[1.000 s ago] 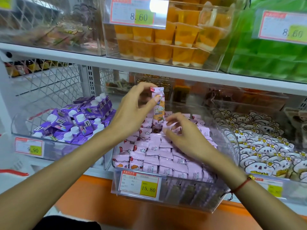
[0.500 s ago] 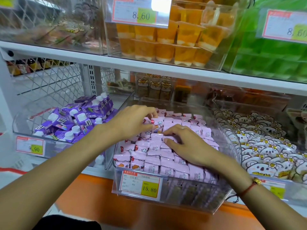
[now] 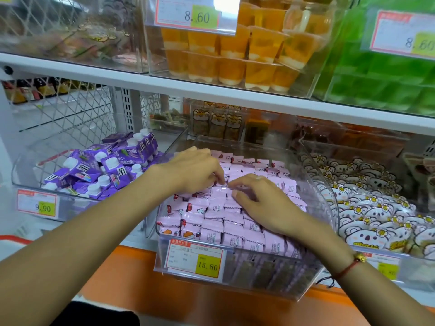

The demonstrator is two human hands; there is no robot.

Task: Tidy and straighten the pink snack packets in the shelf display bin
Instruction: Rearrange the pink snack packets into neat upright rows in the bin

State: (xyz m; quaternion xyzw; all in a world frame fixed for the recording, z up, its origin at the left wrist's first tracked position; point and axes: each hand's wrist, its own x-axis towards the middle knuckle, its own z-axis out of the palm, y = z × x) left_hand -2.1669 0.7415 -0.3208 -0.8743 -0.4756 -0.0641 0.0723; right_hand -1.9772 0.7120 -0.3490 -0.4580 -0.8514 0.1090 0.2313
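Below, crinkly pink packets [image 3: 231,222] fill clear bin [image 3: 313,165].

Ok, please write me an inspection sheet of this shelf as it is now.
Surface: white shelf, orange strip below.
Job's things: pink packets in rows filling the clear bin, price tag 15.80.
Clutter: nothing seen.
Hands: left hand and right hand both rest on the packets, fingertips nearly meeting; whether they pinch one, cannot tell.
Cables: nothing seen.
Surroundings: purple cartons left, koala packets right, orange jelly cups above.
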